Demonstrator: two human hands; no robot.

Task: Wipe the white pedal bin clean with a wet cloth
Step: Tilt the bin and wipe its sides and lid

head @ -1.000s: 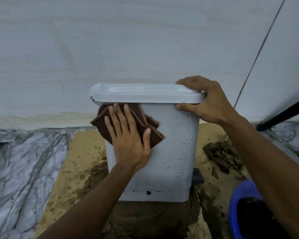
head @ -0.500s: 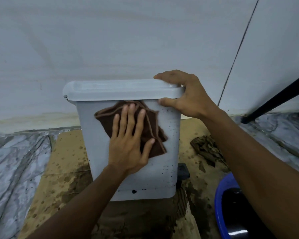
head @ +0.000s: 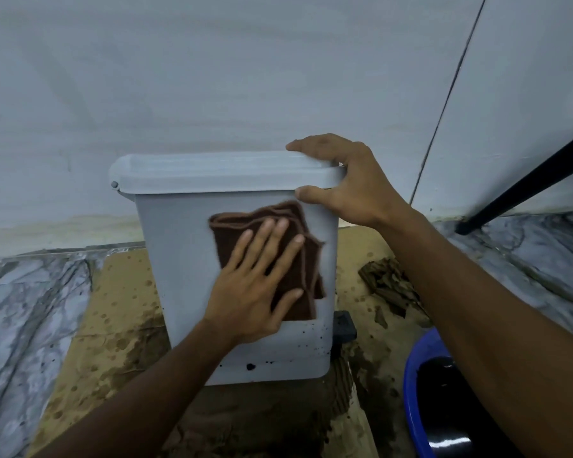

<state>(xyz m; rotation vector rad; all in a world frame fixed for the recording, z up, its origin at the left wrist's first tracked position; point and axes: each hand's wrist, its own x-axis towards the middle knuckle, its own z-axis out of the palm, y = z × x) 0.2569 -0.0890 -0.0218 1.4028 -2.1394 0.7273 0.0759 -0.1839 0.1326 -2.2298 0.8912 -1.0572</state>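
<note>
Pedal bin (head: pixel 179 276) stands upright on a wet, stained sheet of cardboard (head: pixel 123 309), close in front of the wall (head: pixel 212 77). Its long axis runs straight up and down and a wide side faces the camera. There's one bin and its one lid (head: pixel 212 175) is down. The hinge pin sits at the lid's left end and the black pedal (head: pixel 344 327) pokes out low on the right, so the front points right.

Far left is marble floor (head: pixel 20 325), then the cardboard, then the bin. The left part of the bin's side is bare white, so there's room that way. The left hand (head: pixel 248 292) lies flat with fingers spread and straight, pressing one brown cloth (head: pixel 225 233) against the side. The cloth's right edge sits close to the bin's right edge. Black specks dot the strip below it, down to the bottom edge.

The right hand (head: pixel 351 183) grips the lid's right end, fingers over the top and thumb under the rim. Right of the bin are one brown scrap (head: pixel 387 282) on the cardboard, one blue basin (head: pixel 414 375) with dark water near the bin's bottom right corner, and one black pole (head: pixel 526 180) slanting down to the floor.
</note>
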